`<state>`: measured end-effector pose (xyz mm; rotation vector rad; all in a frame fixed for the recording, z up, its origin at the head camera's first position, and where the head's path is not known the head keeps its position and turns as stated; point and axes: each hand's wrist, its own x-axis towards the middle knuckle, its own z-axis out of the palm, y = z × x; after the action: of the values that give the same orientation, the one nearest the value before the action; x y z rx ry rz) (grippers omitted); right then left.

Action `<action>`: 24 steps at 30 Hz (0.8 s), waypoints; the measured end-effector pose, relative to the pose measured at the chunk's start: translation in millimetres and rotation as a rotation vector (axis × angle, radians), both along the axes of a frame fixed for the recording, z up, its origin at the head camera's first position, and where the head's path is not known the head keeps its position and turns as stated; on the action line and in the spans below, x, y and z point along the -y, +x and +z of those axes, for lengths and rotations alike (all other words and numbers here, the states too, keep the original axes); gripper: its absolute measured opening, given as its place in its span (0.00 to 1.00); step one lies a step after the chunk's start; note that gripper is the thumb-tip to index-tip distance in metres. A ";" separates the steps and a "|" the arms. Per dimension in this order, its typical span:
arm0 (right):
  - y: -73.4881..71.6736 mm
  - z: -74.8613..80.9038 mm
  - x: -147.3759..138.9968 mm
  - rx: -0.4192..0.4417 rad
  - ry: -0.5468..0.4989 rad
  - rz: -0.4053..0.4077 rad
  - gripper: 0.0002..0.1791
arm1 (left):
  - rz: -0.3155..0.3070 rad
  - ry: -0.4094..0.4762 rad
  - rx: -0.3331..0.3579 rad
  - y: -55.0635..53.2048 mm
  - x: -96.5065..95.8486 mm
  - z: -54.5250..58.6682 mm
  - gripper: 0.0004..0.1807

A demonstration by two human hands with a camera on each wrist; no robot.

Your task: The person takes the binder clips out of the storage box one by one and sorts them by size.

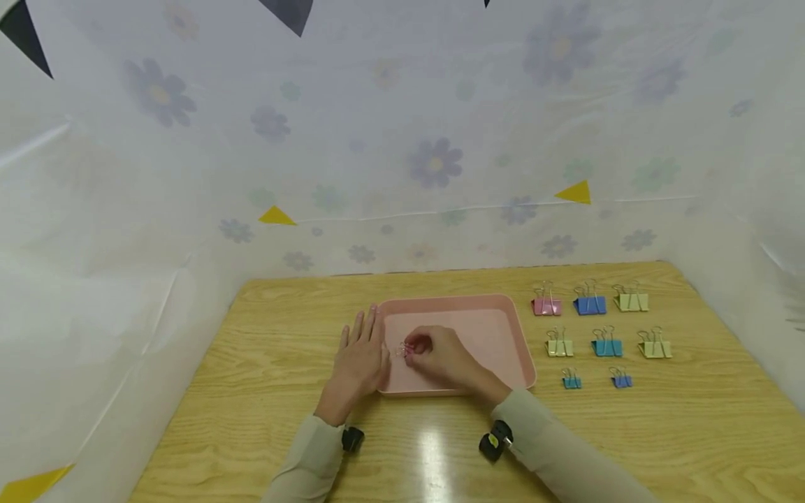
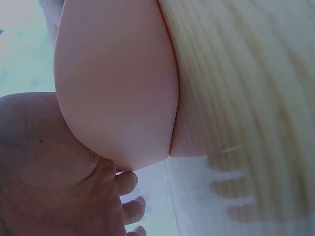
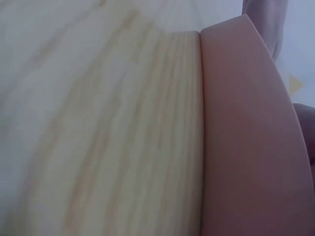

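Note:
A shallow pink tray (image 1: 468, 342) lies on the wooden table. My left hand (image 1: 360, 363) rests along its left edge with fingers straight; in the left wrist view the palm (image 2: 44, 162) is beside the tray wall (image 2: 118, 83). Over the tray's left part, my right hand (image 1: 443, 355) pinches a small pink binder clip (image 1: 407, 350) between thumb and fingers. Wire handles show at the clip, but the fingers partly cover it, and I cannot tell whether there is more than one. In the right wrist view the tray's front wall (image 3: 251, 132) hides most of that hand.
Right of the tray, binder clips stand in three rows by size: large ones such as the blue clip (image 1: 591, 305) at the back, medium ones like the teal clip (image 1: 607, 348), and two small ones, teal (image 1: 571, 382) and blue (image 1: 622, 381). A flowered sheet (image 1: 390, 140) encloses the table.

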<state>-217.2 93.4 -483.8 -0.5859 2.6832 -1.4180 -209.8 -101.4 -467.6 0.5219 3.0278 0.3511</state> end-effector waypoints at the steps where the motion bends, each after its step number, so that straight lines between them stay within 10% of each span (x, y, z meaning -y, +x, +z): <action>1: 0.2 0.5 -1.3 0.009 -0.006 -0.001 0.12 | 0.000 0.003 -0.003 0.0 0.2 -0.2 0.34; 24: 13.5 17.0 -54.5 0.028 -0.113 -0.031 0.08 | -0.005 0.007 0.041 0.2 -0.3 -1.8 0.34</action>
<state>-203.7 148.0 -466.8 -0.5291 2.6156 -1.5819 -209.6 -101.1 -469.4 0.5163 2.9867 0.3677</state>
